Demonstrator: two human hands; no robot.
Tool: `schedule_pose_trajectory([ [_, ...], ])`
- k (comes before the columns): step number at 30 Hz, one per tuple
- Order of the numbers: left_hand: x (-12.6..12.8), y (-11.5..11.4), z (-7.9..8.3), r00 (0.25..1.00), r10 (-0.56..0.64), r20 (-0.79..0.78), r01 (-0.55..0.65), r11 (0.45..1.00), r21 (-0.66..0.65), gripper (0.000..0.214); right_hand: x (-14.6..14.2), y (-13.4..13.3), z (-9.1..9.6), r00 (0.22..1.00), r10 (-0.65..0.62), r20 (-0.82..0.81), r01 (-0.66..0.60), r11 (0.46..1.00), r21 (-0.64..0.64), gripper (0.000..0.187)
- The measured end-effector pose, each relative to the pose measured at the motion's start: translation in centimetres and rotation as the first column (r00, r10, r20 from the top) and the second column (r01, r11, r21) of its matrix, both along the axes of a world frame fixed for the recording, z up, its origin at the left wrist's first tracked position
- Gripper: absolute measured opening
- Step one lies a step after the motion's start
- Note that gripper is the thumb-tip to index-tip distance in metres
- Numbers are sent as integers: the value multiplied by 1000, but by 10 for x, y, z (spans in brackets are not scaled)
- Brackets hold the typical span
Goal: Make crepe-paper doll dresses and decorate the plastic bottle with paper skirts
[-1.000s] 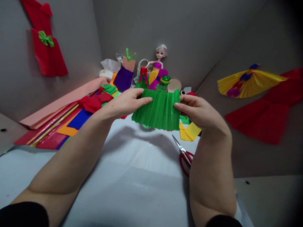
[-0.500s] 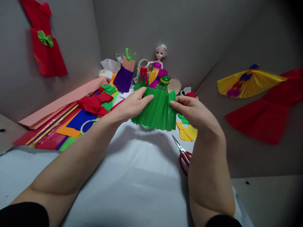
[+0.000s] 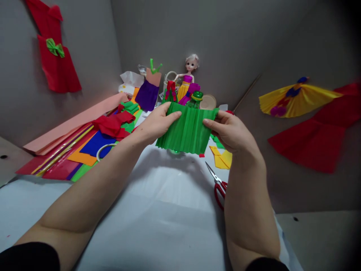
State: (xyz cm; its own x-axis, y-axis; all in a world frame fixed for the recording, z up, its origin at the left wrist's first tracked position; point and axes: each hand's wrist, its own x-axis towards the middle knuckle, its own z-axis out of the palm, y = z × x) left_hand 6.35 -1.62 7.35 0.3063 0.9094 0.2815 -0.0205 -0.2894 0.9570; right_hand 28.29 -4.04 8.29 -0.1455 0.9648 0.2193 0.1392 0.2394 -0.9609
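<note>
Because pleated green paper (image 3: 186, 130) is light, soft, easily crushed, I hold side edges only, left grip (image 3: 159, 122) and right grip (image 3: 228, 130) closed on it, twelve o'clock above white-covered tabletop (image 3: 158, 226).

The left hand (image 3: 156, 124) and right hand (image 3: 229, 131) hold up a folded green paper (image 3: 186, 128), with red scissors (image 3: 218, 192) below it and a little doll (image 3: 187, 77) behind it.
</note>
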Motion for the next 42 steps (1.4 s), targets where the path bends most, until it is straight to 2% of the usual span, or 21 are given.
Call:
schedule_pose_trajectory([
  [6,2,3,-4,959,204,-194,-162,963,216,6,-8,7,-7,994,-108,-3,108,993,45,25],
  [10,9,2,-4,921,295,-255,-217,931,295,7,-11,15,-15,969,-239,70,226,961,160,20],
  [13,13,3,-7,896,340,-286,-239,912,334,9,-12,20,-19,946,-306,111,268,926,265,17],
  [17,14,6,-11,886,344,-311,-211,896,390,23,-15,22,-21,948,-294,123,245,919,310,16],
  [24,12,11,-11,874,318,-367,-130,881,455,41,-17,19,-18,957,-241,159,185,935,302,15],
  [34,14,26,-13,869,316,-381,-100,866,491,40,-19,15,-17,958,-233,167,183,946,266,20],
  [42,16,28,-7,808,326,-490,-37,859,510,42,-20,17,-15,921,-310,238,213,909,358,15],
])
